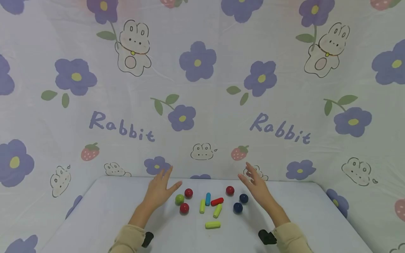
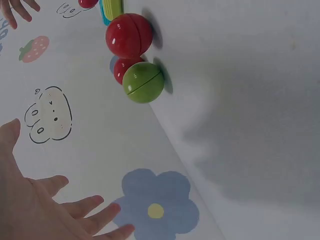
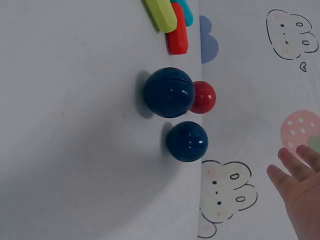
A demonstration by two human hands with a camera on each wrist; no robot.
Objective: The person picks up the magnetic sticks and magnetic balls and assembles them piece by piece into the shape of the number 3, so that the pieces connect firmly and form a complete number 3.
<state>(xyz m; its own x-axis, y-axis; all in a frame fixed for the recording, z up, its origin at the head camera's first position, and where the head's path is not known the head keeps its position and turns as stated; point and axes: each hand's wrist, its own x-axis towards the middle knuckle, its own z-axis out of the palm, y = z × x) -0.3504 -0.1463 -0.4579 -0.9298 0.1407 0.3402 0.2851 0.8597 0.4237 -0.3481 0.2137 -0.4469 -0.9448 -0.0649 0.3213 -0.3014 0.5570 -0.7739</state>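
My left hand [image 1: 159, 189] is raised above the left part of the table, fingers spread, holding nothing. Close to it sit a green ball [image 2: 143, 82] and two red balls, one nearer [image 1: 184, 208] and one farther [image 1: 188, 193]. On the other side my right hand [image 1: 260, 191] is also held up with extended fingers and nothing in it. Two dark blue balls [image 3: 169, 93] and a red ball [image 1: 230, 190] lie beside it. Between the hands are short sticks: a blue one [image 1: 207, 199], a red one [image 1: 217, 201] and three yellow-green ones, the frontmost [image 1: 212, 225] lying apart.
The white table [image 1: 177, 239] ends at a back edge against a hanging cloth [image 1: 218, 95] printed with rabbits, flowers and strawberries. Black wrist pieces [image 1: 267, 237] show at both beige sleeves [image 1: 289, 237].
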